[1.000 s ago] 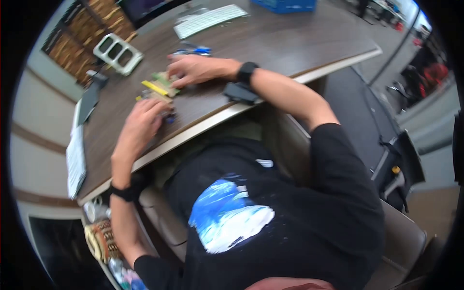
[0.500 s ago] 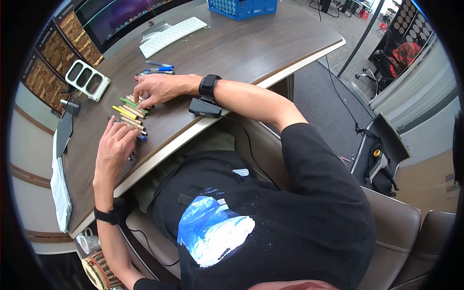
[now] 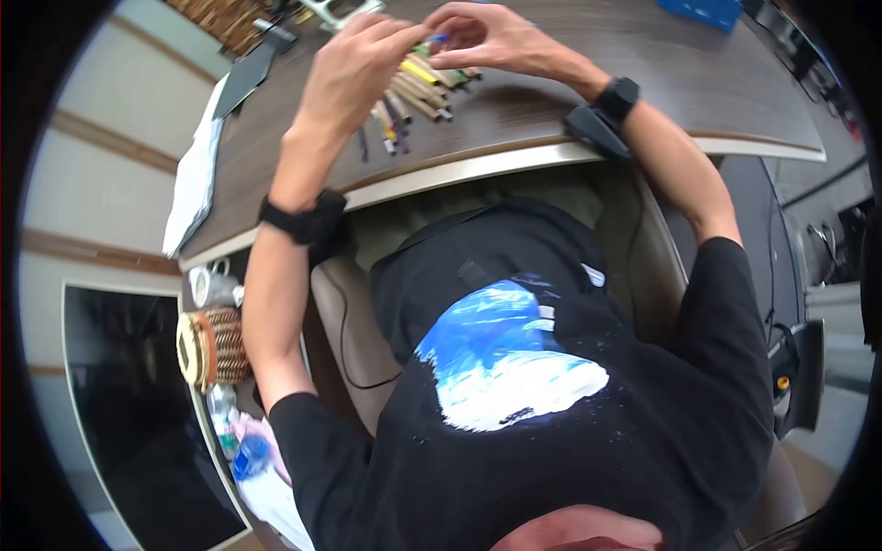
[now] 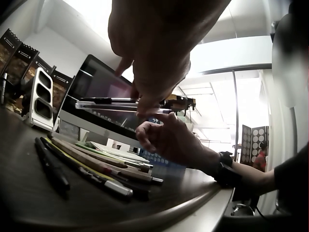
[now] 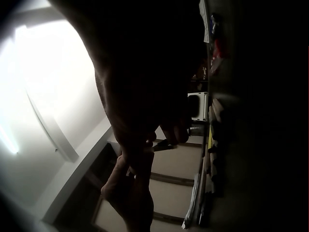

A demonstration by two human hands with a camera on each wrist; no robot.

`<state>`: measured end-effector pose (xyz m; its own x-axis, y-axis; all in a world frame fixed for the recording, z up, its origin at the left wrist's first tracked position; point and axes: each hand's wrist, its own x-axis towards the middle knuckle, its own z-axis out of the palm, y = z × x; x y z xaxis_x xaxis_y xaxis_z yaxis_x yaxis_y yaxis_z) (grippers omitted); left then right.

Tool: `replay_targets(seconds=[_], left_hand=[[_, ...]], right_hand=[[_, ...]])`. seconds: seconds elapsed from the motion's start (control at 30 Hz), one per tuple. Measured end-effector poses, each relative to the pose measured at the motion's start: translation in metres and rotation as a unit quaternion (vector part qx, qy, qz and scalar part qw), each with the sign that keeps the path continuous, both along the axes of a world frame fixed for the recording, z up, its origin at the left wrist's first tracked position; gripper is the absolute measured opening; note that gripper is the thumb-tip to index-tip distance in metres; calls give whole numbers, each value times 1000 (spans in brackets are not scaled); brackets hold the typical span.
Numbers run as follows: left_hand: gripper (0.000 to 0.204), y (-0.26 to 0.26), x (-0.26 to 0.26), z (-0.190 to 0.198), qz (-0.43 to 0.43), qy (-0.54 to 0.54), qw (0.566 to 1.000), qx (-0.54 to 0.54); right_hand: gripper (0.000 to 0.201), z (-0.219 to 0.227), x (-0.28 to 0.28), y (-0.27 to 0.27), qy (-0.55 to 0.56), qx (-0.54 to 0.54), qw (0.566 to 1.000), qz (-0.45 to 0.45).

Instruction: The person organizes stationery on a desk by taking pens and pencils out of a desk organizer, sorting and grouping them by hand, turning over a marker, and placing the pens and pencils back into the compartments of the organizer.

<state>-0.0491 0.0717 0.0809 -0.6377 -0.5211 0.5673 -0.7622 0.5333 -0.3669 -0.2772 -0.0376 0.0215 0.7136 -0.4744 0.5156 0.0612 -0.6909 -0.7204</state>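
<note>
Raised over the desk, my left hand [image 3: 349, 78] and right hand [image 3: 496, 41] meet fingertip to fingertip. In the left wrist view, the left fingers pinch a clear-barrelled pen [image 4: 113, 107] and a black pen [image 4: 108, 100], both lying nearly level. My right thumb and forefinger close on the blue end [image 3: 438, 39] of a pen; the rest of it is hidden behind the left hand. Below the hands lies a fanned row of wooden-barrelled markers [image 3: 420, 104], a yellow one among them. A dark pen [image 4: 52, 164] lies at the row's near end.
A white holder with three slots [image 4: 41, 99] stands at the back, beside a monitor [image 4: 89, 87]. The blue crate [image 3: 703, 11] is at the far right of the desk. Near the front edge, by my right wrist, sits a black box [image 3: 597, 131]. White papers [image 3: 195, 174] hang over the left edge.
Both hands have lifted from the marker row and come together, now with pens between their fingers. Half a second ago they rested apart over the markers. The head view has shifted too.
</note>
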Motion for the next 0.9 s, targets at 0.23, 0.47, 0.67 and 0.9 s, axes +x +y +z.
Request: replay_targets(seconds=[0.23, 0.47, 0.67, 0.9], left_hand=[[40, -24, -31, 13, 3, -53, 999, -7], [24, -31, -40, 18, 25, 3, 1000, -4], [28, -35, -38, 16, -42, 119, 991, 51], [24, -37, -49, 15, 32, 138, 986, 88]], right_hand=[[41, -1, 7, -14, -154, 75, 984, 45], [41, -1, 4, -15, -140, 66, 988, -5], [38, -3, 3, -17, -130, 60, 989, -20], [34, -8, 7, -19, -176, 52, 983, 8]])
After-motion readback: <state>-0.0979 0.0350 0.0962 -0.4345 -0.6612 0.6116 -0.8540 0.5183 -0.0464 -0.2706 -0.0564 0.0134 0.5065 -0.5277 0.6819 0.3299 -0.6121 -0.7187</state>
